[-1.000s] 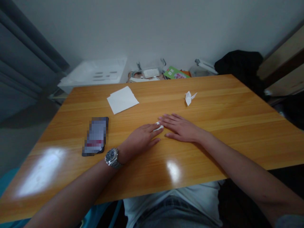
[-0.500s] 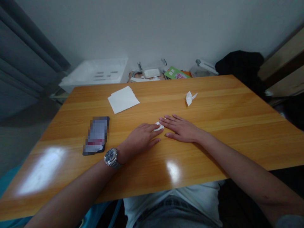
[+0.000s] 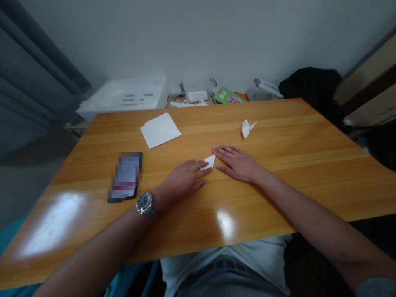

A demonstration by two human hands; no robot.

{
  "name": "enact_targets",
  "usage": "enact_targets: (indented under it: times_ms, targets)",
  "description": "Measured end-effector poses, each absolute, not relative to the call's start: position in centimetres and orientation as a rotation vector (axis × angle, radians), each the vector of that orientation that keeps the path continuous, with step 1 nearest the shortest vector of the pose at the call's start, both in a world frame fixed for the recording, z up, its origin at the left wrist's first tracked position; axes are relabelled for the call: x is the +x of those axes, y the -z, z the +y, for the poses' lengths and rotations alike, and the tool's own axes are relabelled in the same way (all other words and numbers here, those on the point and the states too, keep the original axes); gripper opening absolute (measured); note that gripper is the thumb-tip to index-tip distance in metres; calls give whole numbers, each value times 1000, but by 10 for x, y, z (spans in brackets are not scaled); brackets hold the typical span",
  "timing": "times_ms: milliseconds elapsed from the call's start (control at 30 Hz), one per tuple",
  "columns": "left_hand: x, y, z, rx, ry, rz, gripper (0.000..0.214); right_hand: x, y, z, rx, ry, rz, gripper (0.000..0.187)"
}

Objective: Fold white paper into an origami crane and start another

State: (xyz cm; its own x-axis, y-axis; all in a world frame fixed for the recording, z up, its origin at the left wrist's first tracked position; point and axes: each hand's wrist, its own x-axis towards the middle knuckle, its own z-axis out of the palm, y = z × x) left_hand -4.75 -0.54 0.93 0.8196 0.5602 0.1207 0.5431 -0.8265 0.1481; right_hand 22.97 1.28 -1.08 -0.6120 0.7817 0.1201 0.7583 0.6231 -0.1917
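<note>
A small piece of white folded paper (image 3: 210, 161), pointed at its right end, lies on the table under the fingers of my left hand (image 3: 185, 177). Those fingers press it down; its left part is hidden beneath them. My right hand (image 3: 238, 162) rests palm down just right of the paper, fingers stretched out and thumb apart, its index fingertip close to the paper's tip. Beyond my right hand stands a white origami crane (image 3: 246, 128).
White paper sheets (image 3: 161, 130) lie at the back left of the wooden table (image 3: 278, 128). A phone (image 3: 126, 177) with a blurred screen is left of my left hand. Behind the table are a white plastic bin (image 3: 123, 95), a green booklet (image 3: 229, 96) and a black item (image 3: 309, 84).
My right hand has slid slightly right and away from me, off the folded paper, uncovering its pointed end. My left hand stays nearly in place on the paper.
</note>
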Motion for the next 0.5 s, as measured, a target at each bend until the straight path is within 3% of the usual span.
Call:
enact_targets:
  times_ms: [500]
  targets:
    - [-57,-11,2,2866,-270,850,42,228,1,9,-938,-228,-2658,54]
